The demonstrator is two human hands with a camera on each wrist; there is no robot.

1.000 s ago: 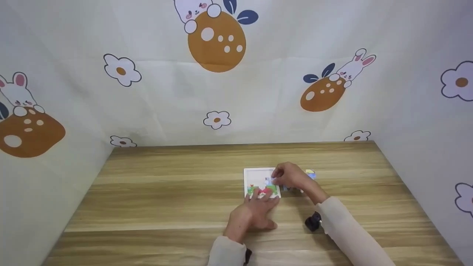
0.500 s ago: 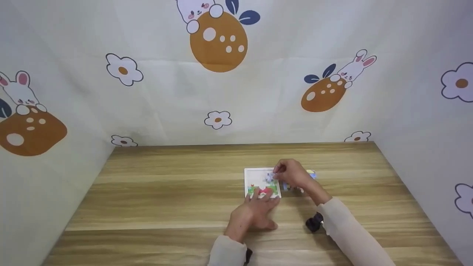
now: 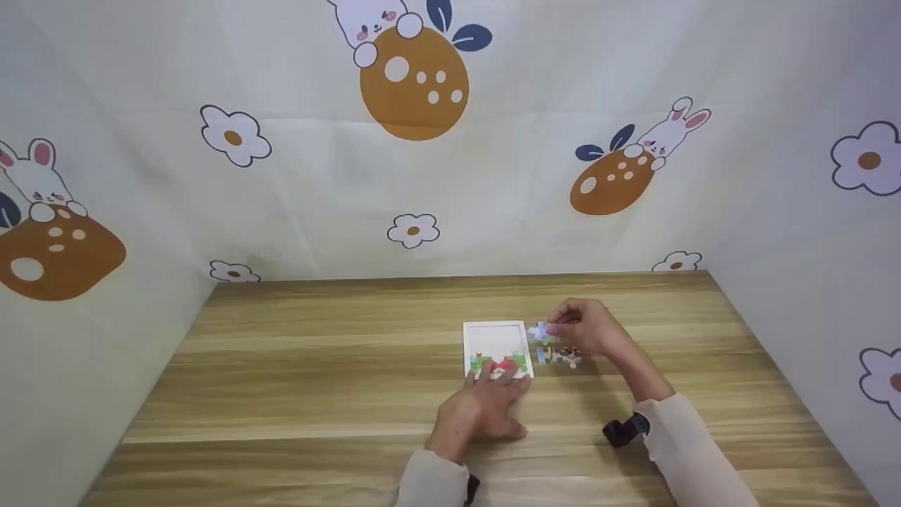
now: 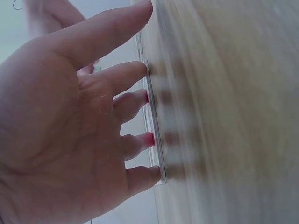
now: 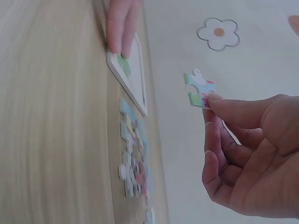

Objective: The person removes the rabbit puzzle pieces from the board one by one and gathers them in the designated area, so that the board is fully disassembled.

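A jigsaw piece [image 5: 200, 91] in pale blue, green, white and pink is pinched between the thumb and fingers of my right hand [image 3: 590, 327]. This hand is raised just right of a white puzzle frame [image 3: 465, 345]. Along the frame's near side, several green and red pieces [image 3: 521, 362] lie inside, and the rest of its bed shows white. My left hand [image 3: 489, 408] has its fingers spread, with fingertips pressing on the near edge of the frame. In the left wrist view, its fingertips [image 4: 148, 138] line up along that edge.
Several loose jigsaw pieces [image 3: 569, 357] lie on the wooden table [image 3: 317, 366] to the right of the frame, below my right hand. A cream curtain [image 3: 295, 183] printed with rabbits and flowers stands behind the table and at both sides.
My right hand has moved right, from over the frame's right side to above the loose pieces, with the jigsaw piece in its fingers. My left hand stays on the frame.
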